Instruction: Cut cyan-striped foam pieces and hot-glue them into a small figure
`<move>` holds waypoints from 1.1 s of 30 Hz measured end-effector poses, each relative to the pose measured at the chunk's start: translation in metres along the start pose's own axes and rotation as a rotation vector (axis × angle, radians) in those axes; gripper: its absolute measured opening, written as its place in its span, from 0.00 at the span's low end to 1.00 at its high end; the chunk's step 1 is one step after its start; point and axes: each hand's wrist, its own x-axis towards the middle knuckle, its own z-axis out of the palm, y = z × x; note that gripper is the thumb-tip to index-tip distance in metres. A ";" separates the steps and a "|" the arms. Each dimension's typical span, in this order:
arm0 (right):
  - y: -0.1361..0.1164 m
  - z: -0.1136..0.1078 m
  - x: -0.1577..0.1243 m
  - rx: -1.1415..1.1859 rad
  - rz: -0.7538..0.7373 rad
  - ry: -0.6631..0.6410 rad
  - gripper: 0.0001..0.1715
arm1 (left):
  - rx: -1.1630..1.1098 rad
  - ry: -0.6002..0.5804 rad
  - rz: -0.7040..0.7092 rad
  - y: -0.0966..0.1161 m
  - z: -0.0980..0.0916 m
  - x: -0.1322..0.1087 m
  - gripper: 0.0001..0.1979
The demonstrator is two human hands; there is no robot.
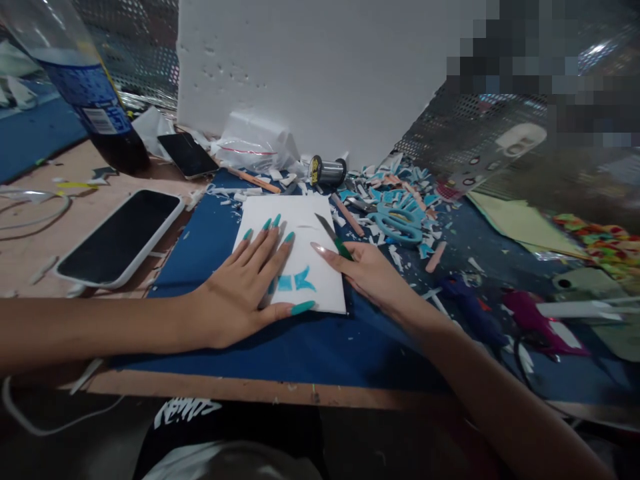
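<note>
A white rectangular sheet [320,220], perhaps foam board, lies on the blue table covering. My left hand [255,267] rests flat across its left half, fingers spread. Beside my palm, blue shapes [301,278] show on the sheet, partly hidden by the hand. My right hand [367,273] is closed round a green-handled craft knife [335,238] at the sheet's right side. The blade points up and to the left over the sheet; whether it touches the surface I cannot tell. A short dark mark shows to the left of the blade tip.
Blue-handled scissors [397,223] lie among many blue and white scraps. A wire spool [327,171], a dark phone [123,237] and a cola bottle [95,100] stand or lie around the sheet. Two glue guns [475,310] [543,320] lie at right. A white foam panel [310,73] stands behind.
</note>
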 end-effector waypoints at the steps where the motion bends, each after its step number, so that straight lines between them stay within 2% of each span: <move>1: 0.000 0.001 0.002 0.018 -0.027 0.025 0.30 | -0.009 0.004 -0.030 0.002 -0.002 0.002 0.42; 5: -0.002 0.002 0.006 0.021 -0.102 0.084 0.29 | -0.023 -0.006 -0.101 0.008 -0.010 0.013 0.46; 8: -0.004 0.000 0.009 0.036 -0.096 0.061 0.26 | -0.026 -0.047 -0.121 0.005 -0.017 0.017 0.43; 10: -0.006 -0.003 0.011 0.126 -0.048 0.024 0.22 | -0.016 -0.065 -0.128 -0.001 -0.019 0.019 0.40; 13: -0.008 -0.012 0.014 0.312 0.100 -0.008 0.14 | 0.056 -0.069 -0.163 -0.009 -0.022 0.022 0.37; 16: -0.006 -0.022 0.018 0.464 0.192 0.007 0.11 | 0.153 0.029 -0.177 -0.012 -0.027 0.025 0.34; 18: -0.002 -0.027 0.021 0.509 0.167 0.035 0.11 | 0.168 0.097 -0.098 -0.013 -0.031 0.025 0.31; 21: 0.005 -0.025 0.025 0.550 0.045 0.106 0.16 | 0.143 0.150 0.097 -0.012 -0.033 0.024 0.28; 24: 0.008 -0.017 0.027 0.592 -0.046 0.147 0.20 | 0.117 0.096 0.318 -0.011 -0.028 0.023 0.31; 26: 0.008 -0.013 0.026 0.573 -0.061 0.143 0.19 | 0.095 0.019 0.432 -0.011 -0.022 0.023 0.34; 29: 0.006 -0.009 0.026 0.527 -0.073 0.153 0.15 | 0.049 -0.047 0.522 -0.012 -0.016 0.022 0.36; 33: 0.007 -0.007 0.028 0.495 -0.102 0.146 0.19 | -0.009 -0.052 0.560 -0.013 -0.014 0.022 0.37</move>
